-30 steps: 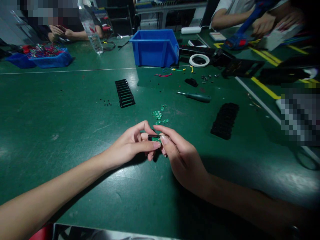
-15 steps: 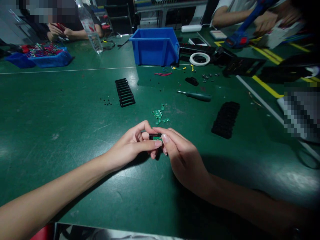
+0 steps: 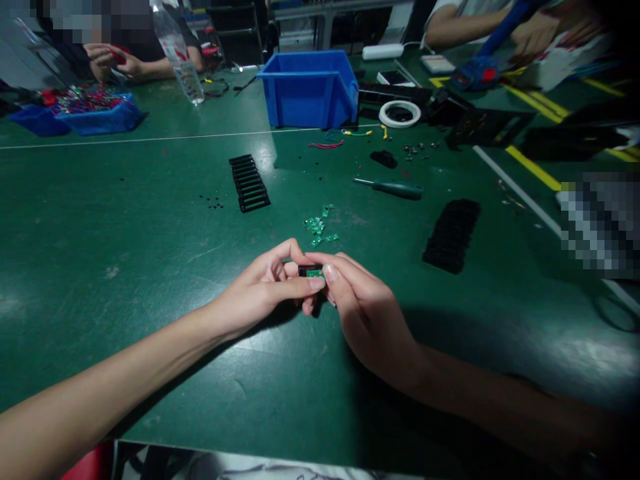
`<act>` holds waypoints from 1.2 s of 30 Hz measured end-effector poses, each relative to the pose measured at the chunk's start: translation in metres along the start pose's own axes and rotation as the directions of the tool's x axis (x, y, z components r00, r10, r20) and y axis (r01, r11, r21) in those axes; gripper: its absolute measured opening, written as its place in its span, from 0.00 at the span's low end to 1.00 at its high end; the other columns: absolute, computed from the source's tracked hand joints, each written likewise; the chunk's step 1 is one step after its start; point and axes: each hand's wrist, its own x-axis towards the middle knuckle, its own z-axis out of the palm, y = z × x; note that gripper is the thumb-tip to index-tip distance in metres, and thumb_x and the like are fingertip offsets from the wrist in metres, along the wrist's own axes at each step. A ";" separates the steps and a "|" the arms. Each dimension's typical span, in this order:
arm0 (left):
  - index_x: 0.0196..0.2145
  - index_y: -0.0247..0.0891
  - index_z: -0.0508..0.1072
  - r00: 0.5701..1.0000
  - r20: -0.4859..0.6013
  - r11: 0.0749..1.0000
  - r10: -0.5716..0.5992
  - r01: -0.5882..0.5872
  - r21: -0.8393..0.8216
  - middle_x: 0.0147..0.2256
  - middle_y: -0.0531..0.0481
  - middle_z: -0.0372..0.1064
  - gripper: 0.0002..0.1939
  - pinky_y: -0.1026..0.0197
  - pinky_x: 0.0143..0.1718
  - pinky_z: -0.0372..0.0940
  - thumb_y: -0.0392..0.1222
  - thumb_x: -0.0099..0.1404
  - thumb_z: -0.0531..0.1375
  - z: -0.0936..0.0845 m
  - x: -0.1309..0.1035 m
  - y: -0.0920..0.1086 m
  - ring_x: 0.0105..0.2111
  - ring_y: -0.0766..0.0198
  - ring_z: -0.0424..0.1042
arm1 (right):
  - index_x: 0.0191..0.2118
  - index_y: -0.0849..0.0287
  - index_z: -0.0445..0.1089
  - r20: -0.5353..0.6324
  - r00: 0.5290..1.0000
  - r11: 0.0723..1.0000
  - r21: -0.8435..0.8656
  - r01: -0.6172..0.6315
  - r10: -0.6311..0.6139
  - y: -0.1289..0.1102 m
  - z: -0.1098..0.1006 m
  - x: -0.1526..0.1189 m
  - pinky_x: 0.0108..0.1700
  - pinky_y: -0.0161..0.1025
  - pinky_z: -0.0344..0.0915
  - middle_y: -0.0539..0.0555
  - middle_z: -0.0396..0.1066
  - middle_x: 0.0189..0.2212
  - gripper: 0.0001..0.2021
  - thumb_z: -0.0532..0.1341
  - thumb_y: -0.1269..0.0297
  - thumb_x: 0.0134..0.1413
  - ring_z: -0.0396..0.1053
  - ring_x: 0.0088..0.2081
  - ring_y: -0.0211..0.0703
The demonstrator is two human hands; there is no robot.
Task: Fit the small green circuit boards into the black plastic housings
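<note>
Between my hands is a small black plastic piece (image 3: pixel 303 271) with a green circuit board (image 3: pixel 314 273) lying in or against it. My left hand (image 3: pixel 273 280) is closed round it from the left, thumb along the near side of the board. From the right, my right hand (image 3: pixel 357 300) pinches the other end, its thumb tip touching the board's edge. The fingers hide most of the black piece. Just beyond my fingertips several loose green circuit boards (image 3: pixel 315 225) lie in a small heap on the table.
A slotted black plastic strip (image 3: pixel 249 183) lies left, a stack of black parts (image 3: pixel 451 235) right. Beyond are a screwdriver (image 3: pixel 395 189), a blue bin (image 3: pixel 305 100), a white ring (image 3: pixel 399 115) and a plastic bottle (image 3: pixel 183 63). Other people's hands (image 3: pixel 535 40) work across the green table (image 3: pixel 165 247).
Both hands keep nearly the same grip on the black piece and board. The view has shifted very slightly; the pieces on the table have not moved.
</note>
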 end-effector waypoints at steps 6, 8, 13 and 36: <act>0.36 0.38 0.61 1.000 0.003 1.000 0.020 -0.020 0.001 0.24 0.55 0.72 0.11 0.68 0.32 0.63 0.35 0.68 0.63 0.000 0.000 0.000 0.26 0.70 0.71 | 0.55 0.56 0.70 -0.015 0.999 0.999 0.003 -0.037 0.037 0.000 0.001 0.001 0.45 0.38 0.66 0.53 0.75 0.44 0.16 0.48 0.64 0.74 0.72 0.42 0.40; 0.37 0.39 0.61 0.999 0.017 1.000 0.031 -0.031 -0.001 0.24 0.55 0.72 0.11 0.68 0.31 0.63 0.35 0.68 0.63 -0.002 0.001 -0.001 0.26 0.70 0.71 | 0.56 0.54 0.70 -0.012 0.999 0.999 0.010 -0.042 0.042 0.000 0.001 0.001 0.46 0.39 0.66 0.53 0.76 0.45 0.16 0.48 0.64 0.74 0.72 0.42 0.41; 0.37 0.38 0.60 0.999 0.041 0.999 0.036 -0.035 -0.015 0.26 0.54 0.73 0.11 0.67 0.31 0.64 0.34 0.68 0.62 -0.005 0.002 -0.001 0.26 0.70 0.71 | 0.57 0.54 0.69 0.024 0.997 0.995 0.055 -0.080 0.079 -0.001 0.001 0.000 0.47 0.41 0.66 0.54 0.76 0.47 0.17 0.47 0.63 0.74 0.73 0.44 0.42; 0.36 0.38 0.60 0.998 0.054 0.999 0.034 -0.032 -0.035 0.28 0.52 0.75 0.11 0.67 0.31 0.66 0.34 0.67 0.62 -0.005 0.002 -0.001 0.25 0.69 0.72 | 0.53 0.57 0.73 0.026 0.975 0.948 0.229 -0.221 0.221 -0.002 -0.001 0.004 0.35 0.37 0.64 0.51 0.72 0.32 0.17 0.50 0.59 0.73 0.65 0.31 0.38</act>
